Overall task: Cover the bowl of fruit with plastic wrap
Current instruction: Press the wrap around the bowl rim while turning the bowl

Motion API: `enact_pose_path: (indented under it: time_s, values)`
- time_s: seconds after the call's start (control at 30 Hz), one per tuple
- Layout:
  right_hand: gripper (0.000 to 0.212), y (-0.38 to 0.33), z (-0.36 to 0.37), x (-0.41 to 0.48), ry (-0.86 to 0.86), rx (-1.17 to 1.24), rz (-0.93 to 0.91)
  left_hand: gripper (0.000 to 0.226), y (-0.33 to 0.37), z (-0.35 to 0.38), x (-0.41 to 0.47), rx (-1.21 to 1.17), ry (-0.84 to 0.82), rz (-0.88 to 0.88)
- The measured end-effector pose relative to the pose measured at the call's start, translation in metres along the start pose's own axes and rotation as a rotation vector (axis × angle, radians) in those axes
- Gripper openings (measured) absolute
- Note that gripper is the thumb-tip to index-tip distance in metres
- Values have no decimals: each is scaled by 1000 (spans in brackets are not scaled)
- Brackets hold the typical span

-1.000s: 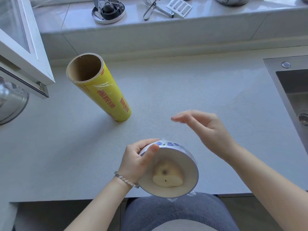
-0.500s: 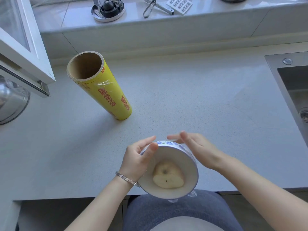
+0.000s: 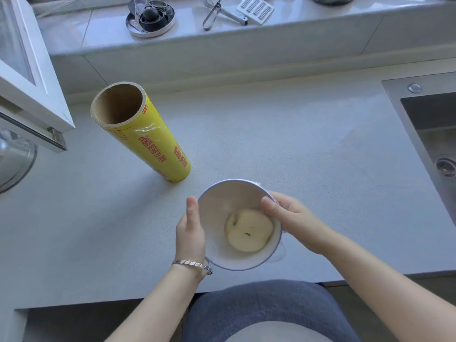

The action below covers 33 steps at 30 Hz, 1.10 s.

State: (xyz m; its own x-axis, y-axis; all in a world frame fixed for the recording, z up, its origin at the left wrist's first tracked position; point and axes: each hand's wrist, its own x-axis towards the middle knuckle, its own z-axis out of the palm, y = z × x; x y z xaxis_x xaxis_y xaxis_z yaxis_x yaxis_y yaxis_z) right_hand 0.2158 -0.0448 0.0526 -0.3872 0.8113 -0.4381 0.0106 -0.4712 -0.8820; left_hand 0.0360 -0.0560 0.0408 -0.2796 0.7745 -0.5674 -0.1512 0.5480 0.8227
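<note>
A white bowl (image 3: pixel 217 213) with a blue rim sits near the counter's front edge, its mouth facing up. Half a pale apple (image 3: pixel 249 230) lies cut side up inside it. Clear plastic wrap (image 3: pixel 280 254) shows as a crumpled fold beneath the bowl's right side. My left hand (image 3: pixel 190 230) grips the bowl's left wall, thumb along the rim. My right hand (image 3: pixel 288 218) holds the right wall, thumb over the rim. The yellow roll of plastic wrap (image 3: pixel 148 139) stands upright to the back left, apart from both hands.
A steel sink (image 3: pixel 429 134) is set into the counter at the right. An open white window frame (image 3: pixel 32 90) juts in at the left above a metal pot (image 3: pixel 14 161). The back ledge holds a round dish (image 3: pixel 150 18), a peeler (image 3: pixel 217 13) and a grater (image 3: pixel 255 7).
The bowl was tilted toward me in my left hand; it now stands level. My right hand came down from the air and took the bowl's right side.
</note>
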Motion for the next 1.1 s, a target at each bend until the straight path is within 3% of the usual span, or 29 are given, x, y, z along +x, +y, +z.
enact_pose_path:
  time_s: [0.07, 0.2, 0.3, 0.37, 0.43, 0.53, 0.67, 0.83, 0.9, 1.0, 1.1]
  values:
    - [28, -4, 0, 2, 23, -15, -28, 42, 1, -1, 2, -16, -69, -8]
    - [25, -1, -3, 5, 20, -69, -25, 39, 13, -11, 17, 242, -283, 226]
    - [26, 1, 0, 6, 8, -80, -11, 44, 24, -7, 20, 281, -464, 131]
    - [34, 0, 1, 5, 1, -57, 19, 57, 24, -3, 18, 309, -423, 76]
    - [39, -5, 0, 5, 15, -50, 52, 56, 19, -2, 16, 284, -344, 94]
    - [35, -15, -4, 11, 117, -87, 69, 67, 13, -2, 13, 302, -316, 188]
    - [12, -28, -4, 19, 126, -185, 149, 76, 8, -3, 11, 348, -299, 278]
    - [21, -35, -4, 26, 103, -274, 199, 104, 5, -6, 11, 394, -285, 334]
    - [22, -34, -3, 28, 115, -307, 188, 99, 5, -6, 10, 404, -300, 341]
    - [18, -35, 2, 30, 166, -313, 148, 71, 8, -5, 11, 388, -323, 340]
    - [25, -33, 6, 33, 191, -412, 149, 66, 10, -6, 12, 375, -333, 355]
